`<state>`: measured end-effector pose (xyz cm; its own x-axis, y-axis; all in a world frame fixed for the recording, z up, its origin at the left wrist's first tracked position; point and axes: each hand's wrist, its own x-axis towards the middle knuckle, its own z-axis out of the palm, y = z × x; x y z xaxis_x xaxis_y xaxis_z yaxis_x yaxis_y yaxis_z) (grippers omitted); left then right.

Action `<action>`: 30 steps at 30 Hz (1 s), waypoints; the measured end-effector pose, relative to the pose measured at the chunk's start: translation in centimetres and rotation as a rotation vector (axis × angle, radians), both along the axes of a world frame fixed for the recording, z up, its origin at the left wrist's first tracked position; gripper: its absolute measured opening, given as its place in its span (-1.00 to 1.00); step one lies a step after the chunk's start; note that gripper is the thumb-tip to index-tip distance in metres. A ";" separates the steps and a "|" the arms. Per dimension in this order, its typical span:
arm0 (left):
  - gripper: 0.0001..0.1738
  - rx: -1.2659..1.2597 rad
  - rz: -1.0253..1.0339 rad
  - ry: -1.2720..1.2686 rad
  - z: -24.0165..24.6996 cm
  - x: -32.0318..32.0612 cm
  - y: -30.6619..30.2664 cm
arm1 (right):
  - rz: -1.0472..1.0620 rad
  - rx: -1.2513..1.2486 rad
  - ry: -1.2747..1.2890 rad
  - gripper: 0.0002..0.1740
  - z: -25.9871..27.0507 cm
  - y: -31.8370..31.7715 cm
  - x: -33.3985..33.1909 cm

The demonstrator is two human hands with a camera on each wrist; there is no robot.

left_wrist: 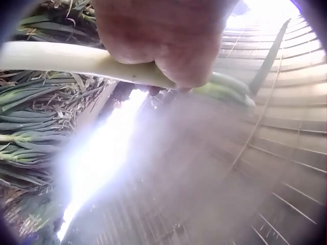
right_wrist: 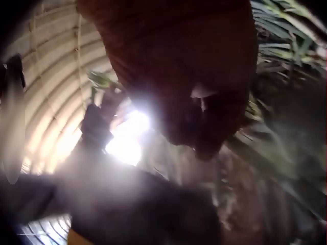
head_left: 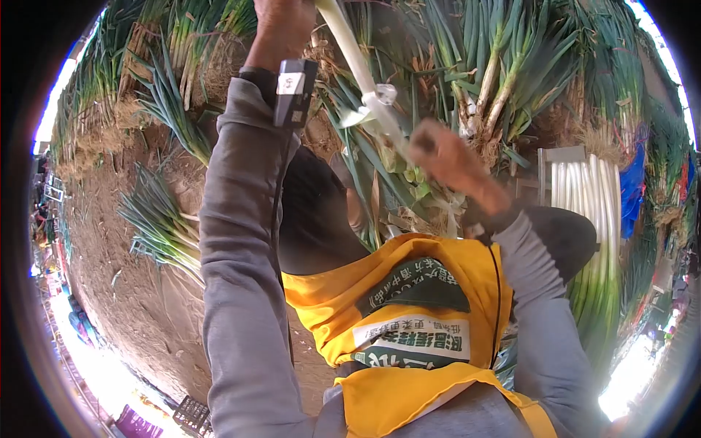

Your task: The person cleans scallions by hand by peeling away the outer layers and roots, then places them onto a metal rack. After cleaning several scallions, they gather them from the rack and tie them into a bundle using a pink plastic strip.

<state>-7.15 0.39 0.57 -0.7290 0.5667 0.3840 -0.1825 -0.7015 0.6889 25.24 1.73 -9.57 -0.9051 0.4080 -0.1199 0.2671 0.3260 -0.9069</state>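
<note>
Head: grips the leek (head_left: 358, 66) far out in the left hand (head_left: 281, 25), fists the right hand (head_left: 445, 157) round its nearer end, long axis slanting between them; left wrist: wraps fingers (left_wrist: 168, 46) over its pale shaft; right wrist: shows only a curled, blurred fist.

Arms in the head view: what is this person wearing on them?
Long grey sleeves; the left hand and right hand are gloveless. A black wrist camera with a white label sits on the left wrist; a thin black cable follows the right sleeve.
</note>
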 end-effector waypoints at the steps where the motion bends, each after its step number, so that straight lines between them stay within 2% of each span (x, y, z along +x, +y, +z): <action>1: -0.61 0.010 0.039 -0.016 0.1 -0.4 -0.2 | 0.029 0.153 -0.088 -0.75 -3.7 -0.9 1.5; 3: -0.61 0.009 0.075 -0.024 0.1 -0.9 -1.0 | 0.261 0.376 -0.489 -0.68 -12.6 -2.8 5.9; 4: -0.64 0.026 0.106 0.004 0.1 -1.2 -1.3 | 0.255 0.371 -0.483 -0.68 -15.2 -3.5 8.0; 6: -0.66 0.042 0.133 0.042 0.5 -2.2 -1.4 | 0.458 0.425 -0.524 -0.68 -18.5 -4.0 10.2; 7: -0.70 0.009 0.154 0.014 0.6 -2.3 -1.7 | 0.264 0.321 -0.390 -0.66 -16.8 -2.9 9.1; 9: -0.79 0.002 0.168 0.032 0.0 -1.6 -1.9 | -0.187 0.420 0.026 -0.63 -8.7 -1.5 3.8; 11: -0.80 0.013 0.171 0.021 0.2 -1.1 -1.4 | -0.304 0.449 0.112 -0.56 -3.6 0.6 -0.3; 14: -0.86 -0.049 0.186 -0.046 0.1 -1.0 -1.4 | -0.245 0.438 0.200 -0.47 0.1 1.4 -4.5; 16: -0.86 -0.017 0.085 -0.203 -1.3 -3.2 -1.2 | -0.134 0.521 0.236 -0.43 0.3 1.8 -6.3; 17: -0.86 -0.021 0.088 -0.199 -1.7 -3.6 -1.3 | -0.093 0.504 0.311 -0.53 -0.9 1.9 -6.9; 18: -0.83 -0.008 0.092 -0.215 -1.7 -3.7 -1.5 | -0.092 0.501 0.316 -0.53 -1.4 1.7 -6.7; 20: -0.80 0.005 0.098 -0.230 -1.7 -3.9 -1.7 | -0.007 0.378 0.210 -0.68 -1.9 0.9 -5.3; 21: -0.79 -0.007 0.103 -0.262 -1.8 -4.2 -1.8 | -0.046 0.368 0.256 -0.79 -2.5 0.2 -4.5; 22: -0.79 -0.023 0.107 -0.294 -1.8 -4.1 -2.1 | -0.040 0.362 0.257 -0.79 -2.9 -0.1 -3.6; 24: -0.79 -0.025 0.121 -0.254 -2.1 -3.7 -2.4 | -0.078 0.324 0.070 -0.80 -3.5 -0.2 -1.5; 26: -0.78 -0.031 0.128 -0.274 -1.8 -4.1 -2.0 | -0.120 0.386 0.084 -0.79 -6.5 0.1 0.7; 28: -0.80 -0.012 0.116 -0.270 -0.8 -3.2 -1.7 | -0.155 0.446 0.098 -0.77 -6.0 0.2 0.3; 30: -0.81 -0.013 0.098 -0.281 -0.7 -1.7 -1.7 | -0.312 0.500 0.187 -0.73 -4.6 -0.1 -0.2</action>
<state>-8.88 -1.26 -0.16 -0.8573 0.4920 0.1519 -0.2994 -0.7164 0.6302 25.04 1.63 -14.20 -0.7215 0.6224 0.3033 0.2694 0.6560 -0.7051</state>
